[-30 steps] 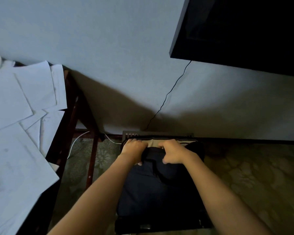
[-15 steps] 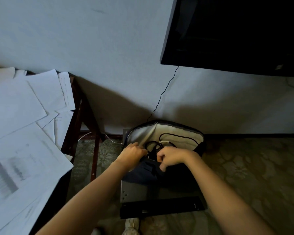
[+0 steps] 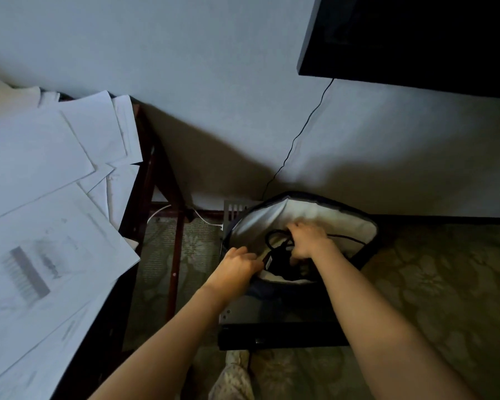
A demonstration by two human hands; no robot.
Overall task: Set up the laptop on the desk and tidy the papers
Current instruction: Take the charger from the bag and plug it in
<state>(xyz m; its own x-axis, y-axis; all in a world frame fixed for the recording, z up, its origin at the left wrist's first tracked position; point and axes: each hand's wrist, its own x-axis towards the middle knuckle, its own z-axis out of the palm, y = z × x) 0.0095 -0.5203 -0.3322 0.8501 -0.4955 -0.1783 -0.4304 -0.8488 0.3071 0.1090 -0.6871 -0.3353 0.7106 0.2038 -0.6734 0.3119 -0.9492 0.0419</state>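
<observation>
nearest, at the left, loose white papers [image 3: 41, 174] lie fanned and overlapping across the desk [image 3: 146, 180], some hanging over its right edge; none are stacked yet. right of the desk and lower down, a low black stand [image 3: 272, 339] sits on the patterned carpet [image 3: 445, 284] and carries an open bag [image 3: 315, 215] with a pale lining, its mouth turned up and towards the person, its long axis running left to right.

the left hand [image 3: 237, 265] grips the near rim of the bag and holds the mouth wide. the right hand [image 3: 308, 241] is farther in, fingers curled down around a tangled black cable [image 3: 274, 241], grasping it as far as the dim light lets me judge. the laptop is not in sight (probably down in the bag, under the cable and behind the hands, though i cannot tell).

so the coming move likely turns on this: whatever comes out must rise and travel left to reach the desk, and the right hand is the one already inside, while the left is nearer the desk. the papers cover the landing spot and may need clearing.

beyond the bag stands a pale wall, with a thin cord [image 3: 300, 131] running up to a dark screen [image 3: 416, 39] at far right.
</observation>
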